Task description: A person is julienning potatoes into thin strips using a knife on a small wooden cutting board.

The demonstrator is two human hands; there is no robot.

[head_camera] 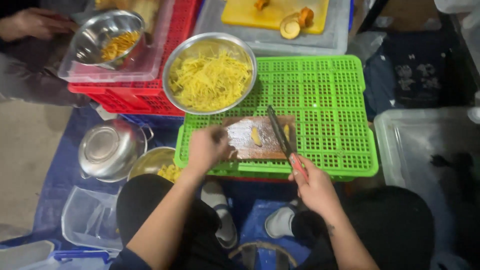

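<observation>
Grip: right hand (316, 187) on knife (280, 134), tip pointing away, slightly left.

Count's pretty simple: four metal bowls, namely the big shreds bowl (210, 73), a tilted bowl (107, 39), an upturned bowl (111, 150) and a half-hidden bowl (156, 162). Two plastic crates, a green crate (325, 90) and a red crate (150, 97). Two cutting boards, a wooden board (260, 137) and a yellow board (272, 14), plus one knife (282, 140).

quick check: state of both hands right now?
Left hand: curled at the cutting board's left edge; whether it grips anything cannot be told.
Right hand: closed on the knife.
</observation>
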